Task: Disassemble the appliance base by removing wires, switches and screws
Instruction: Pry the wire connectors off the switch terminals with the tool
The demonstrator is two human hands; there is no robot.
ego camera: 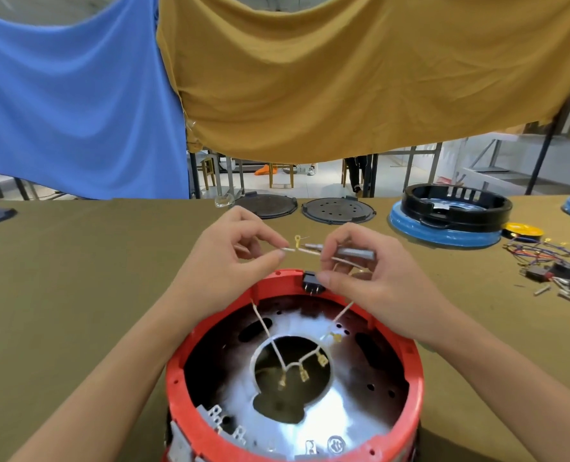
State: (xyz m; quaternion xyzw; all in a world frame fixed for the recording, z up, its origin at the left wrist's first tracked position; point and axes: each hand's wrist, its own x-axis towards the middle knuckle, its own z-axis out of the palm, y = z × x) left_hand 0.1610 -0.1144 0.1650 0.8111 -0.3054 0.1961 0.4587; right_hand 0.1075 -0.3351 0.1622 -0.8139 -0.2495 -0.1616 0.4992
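Observation:
A round red appliance base (410, 358) stands open at the near table edge, with a shiny metal floor and a central hole. White wires (270, 338) with brass terminals hang inside it. A black switch (311, 282) sits in the far rim. Above that rim, my left hand (223, 261) pinches a thin white wire (302, 251) with a yellow ring terminal. My right hand (363, 278) grips the other end of that wire together with a grey metal sleeve (357, 253).
Two dark round plates (266, 205) (338, 210) lie at the far table edge. A black ring on a blue base (450, 221) stands at the right. A pile of removed wires, switches and screws (556, 268) lies far right. Blue and ochre cloths hang behind.

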